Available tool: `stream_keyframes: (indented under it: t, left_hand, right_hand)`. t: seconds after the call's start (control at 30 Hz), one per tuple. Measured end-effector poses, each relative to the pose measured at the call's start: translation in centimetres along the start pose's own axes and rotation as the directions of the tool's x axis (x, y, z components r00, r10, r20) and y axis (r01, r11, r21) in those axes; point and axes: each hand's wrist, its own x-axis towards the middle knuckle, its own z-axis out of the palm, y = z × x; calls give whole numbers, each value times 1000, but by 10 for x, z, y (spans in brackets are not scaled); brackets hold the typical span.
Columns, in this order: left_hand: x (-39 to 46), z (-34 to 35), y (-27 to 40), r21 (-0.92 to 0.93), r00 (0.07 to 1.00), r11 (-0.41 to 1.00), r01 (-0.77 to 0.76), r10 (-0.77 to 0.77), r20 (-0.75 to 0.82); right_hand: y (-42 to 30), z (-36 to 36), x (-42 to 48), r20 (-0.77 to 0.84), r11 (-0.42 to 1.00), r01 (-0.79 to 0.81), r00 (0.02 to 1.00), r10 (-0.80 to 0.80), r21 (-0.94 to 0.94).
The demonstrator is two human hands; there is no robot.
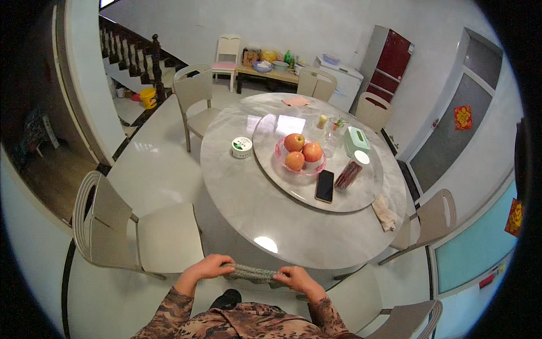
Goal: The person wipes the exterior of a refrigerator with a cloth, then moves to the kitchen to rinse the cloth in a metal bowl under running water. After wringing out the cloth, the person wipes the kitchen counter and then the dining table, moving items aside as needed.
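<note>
A grey-green knitted cloth (253, 273) is stretched between my two hands, in front of my body and just off the near edge of the round marble-look table (237, 203). My left hand (211, 267) pinches its left end, and my right hand (295, 278) grips the right end. On the turntable (275, 186) stand a pink basket (280, 157) with red apples (295, 160), a black smartphone (324, 186), a clear jar with a white lid (348, 173) and a light green box (355, 141). A round white tub (241, 147) sits left of the turntable.
Chairs surround the table, one at near left (169, 237) and one at near right (355, 296). A beige cloth (384, 213) lies at the table's right edge, a pink cloth (296, 101) at its far side. Behind are a low wooden bench (271, 75) and a white chest freezer (341, 80).
</note>
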Motion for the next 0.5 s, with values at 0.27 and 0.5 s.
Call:
stream_keyframes:
  t: [0.27,0.5]
  left_hand:
    - [131,-78,-2,321,917,947,21,110,-384]
    - [194,-28,-31,553,841,829,-88,359,-404]
  right_hand:
    - [-1,-46,114,-500,989,-75,866,-1,-131]
    - [7,-2,185,-517,888,61,794,-319,-455]
